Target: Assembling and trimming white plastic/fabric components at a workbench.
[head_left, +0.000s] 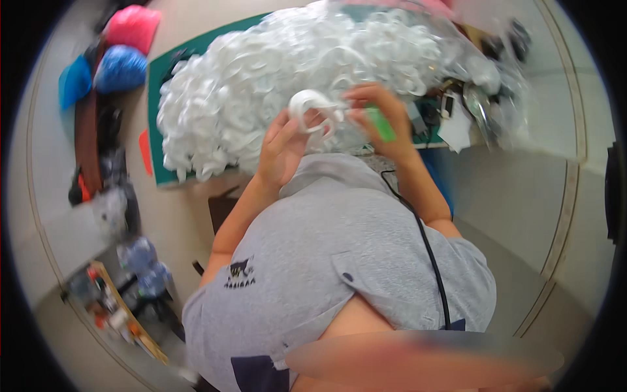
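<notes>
left grip: the left hand point(285, 147) is closed, thumb against fingers, on a white curved piece point(302, 103). the piece is raised in front of the pile, above the near edge of the worktop point(157, 85), about midway along that edge. it is bent into an open loop.

right grip: the right hand point(390, 124) is curled around a green item point(379, 122), lying against the palm; blur prevents identification. its fingertips are close beside the piece's right side; contact cannot be confirmed.

handling, by judgement: the piece appears light, thin and springy, easily bent out of shape, possibly smooth enough to slip. fragility cannot be determined. recommended hold: a light pinch on the band itself, at the loop's left side, without squeezing the loop flat.

surroundings: a pile of white pieces point(261, 78), similar in look and tangled, covers most of the worktop from the left part to well right of centre, reaching the near edge at left. toward the right end lie a white sheet point(455, 127) and clear plastic bags point(514, 111). a black cable point(428, 251) runs over the grey shirt point(339, 228). beyond the worktop's left edge, well apart, are a pink bag point(132, 27) and a blue bag point(121, 68).
</notes>
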A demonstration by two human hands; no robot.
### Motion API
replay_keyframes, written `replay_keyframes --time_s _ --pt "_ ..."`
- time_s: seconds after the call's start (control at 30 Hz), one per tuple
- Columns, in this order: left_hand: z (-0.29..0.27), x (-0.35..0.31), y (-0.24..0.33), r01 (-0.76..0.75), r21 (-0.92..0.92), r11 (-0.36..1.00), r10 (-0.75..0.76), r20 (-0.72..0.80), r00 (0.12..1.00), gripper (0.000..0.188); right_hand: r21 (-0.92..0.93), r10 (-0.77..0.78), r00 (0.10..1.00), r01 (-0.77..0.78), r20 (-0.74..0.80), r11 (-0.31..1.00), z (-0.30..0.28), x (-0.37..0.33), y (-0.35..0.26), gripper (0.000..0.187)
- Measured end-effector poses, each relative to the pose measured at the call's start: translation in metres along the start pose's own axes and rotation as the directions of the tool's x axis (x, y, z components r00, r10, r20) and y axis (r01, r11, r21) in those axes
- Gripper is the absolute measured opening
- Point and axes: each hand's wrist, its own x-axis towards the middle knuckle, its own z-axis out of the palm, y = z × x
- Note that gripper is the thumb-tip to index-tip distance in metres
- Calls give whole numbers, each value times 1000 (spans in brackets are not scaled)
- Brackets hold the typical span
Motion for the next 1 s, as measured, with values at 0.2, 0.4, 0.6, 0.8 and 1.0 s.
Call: replay_keyframes --time_s 0.2,0.4,0.6,0.8,1.0 --pt "-6 3 -7 100 55 993 -97 -54 994 60 131 -109 989 95 100 987 32 -9 31 12" --pt "-11 4 -15 -68 494 867 137 -105 985 25 22 -76 997 76 -16 997 30 -22 25 9" --pt "16 9 -10 51 804 592 28 -84 996 19 -232 -238 938 181 -253 956 15 -28 32 15" --pt "23 19 -9 156 765 625 -101 -119 988 24 -114 -126 971 104 -202 988 14 -48 35 16" --pt "25 18 -8 347 274 897 -366 20 930 27 -94 -64 992 54 -106 994 11 -44 27 15"
